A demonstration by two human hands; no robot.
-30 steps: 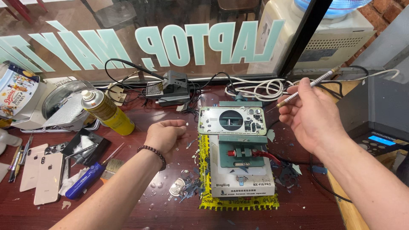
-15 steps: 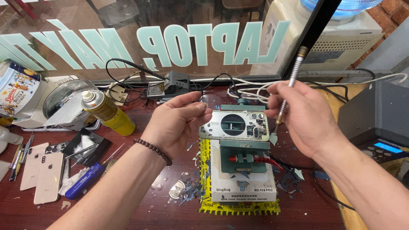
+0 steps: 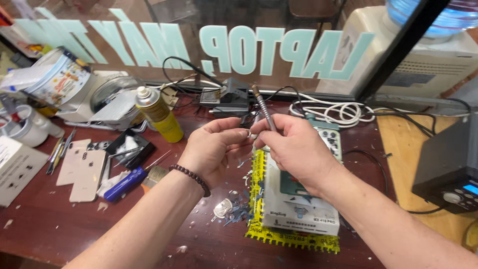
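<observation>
While both forearms are being extended over the dark red counter point(image 3: 59, 234), a white fixture block point(image 3: 298, 209) is being carried on a yellow-edged mat point(image 3: 294, 238) nearest the viewer, just below the right wrist. Small grey and blue chips point(image 3: 231, 211) are being left scattered beside the mat. Above these, the left hand point(image 3: 211, 152) and right hand point(image 3: 298, 149) are being held together over the fixture, fingertips nearly touching. A slim metal pen-shaped tool point(image 3: 264, 109) is being gripped upright by the right fingers, clenched around its lower shaft, its tip pointing up and away. The left fingers are being pinched at the lower end of the tool; whether anything small is being held between them cannot be told. A beaded bracelet point(image 3: 191, 178) is being worn on the left wrist. To the left, a blue-handled screwdriver point(image 3: 124, 183) and two pale phone back covers point(image 3: 82, 167) are lying flat. Farther back, a yellow spray can point(image 3: 159, 114) is standing upright. A coiled white cable point(image 3: 333, 112) is resting near the lettered glass point(image 3: 279, 50).
</observation>
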